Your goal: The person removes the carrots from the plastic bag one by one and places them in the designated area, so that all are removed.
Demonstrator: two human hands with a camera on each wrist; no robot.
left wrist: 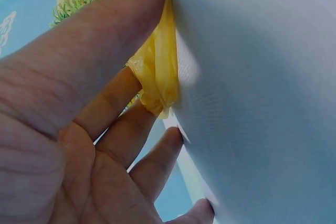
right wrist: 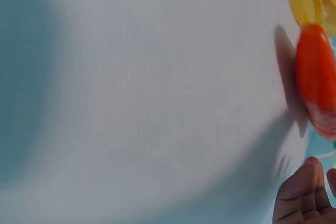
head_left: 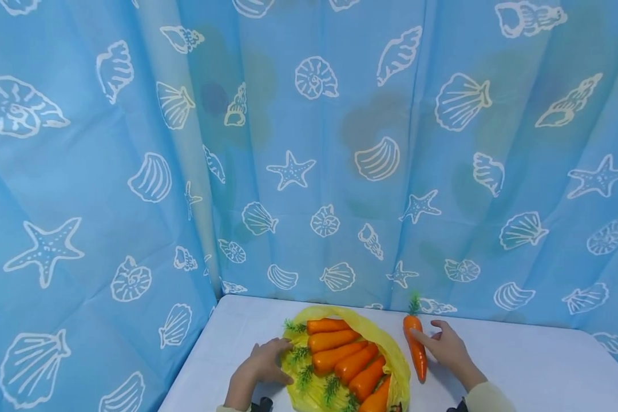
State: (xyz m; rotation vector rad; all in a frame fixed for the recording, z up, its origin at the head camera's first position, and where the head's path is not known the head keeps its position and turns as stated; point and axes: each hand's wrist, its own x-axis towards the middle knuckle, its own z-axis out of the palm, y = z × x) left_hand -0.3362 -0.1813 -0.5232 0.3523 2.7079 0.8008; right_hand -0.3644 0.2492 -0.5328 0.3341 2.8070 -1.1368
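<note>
A yellow plastic bag [head_left: 346, 312] lies spread on the table with several orange carrots [head_left: 335, 356] on it, their green leafy tops toward the left. My left hand [head_left: 268, 361] touches the bag's left edge, thumb and fingers spread apart. The left wrist view shows its thumb and fingertips against the yellow plastic [left wrist: 167, 61], lower fingertips near the white surface. One separate carrot [head_left: 416, 350] lies right of the bag, green top pointing away. My right hand [head_left: 450, 348] is beside it, a finger or thumb overlapping its side; the right wrist view shows loose fingers [right wrist: 302, 190] near this carrot.
A white table surface [head_left: 520, 357] lies under everything. Blue curtains [head_left: 319, 189] with white shell and starfish prints stand behind the table and along its left side. Dark wrist straps [head_left: 262, 405] show at the bottom edge.
</note>
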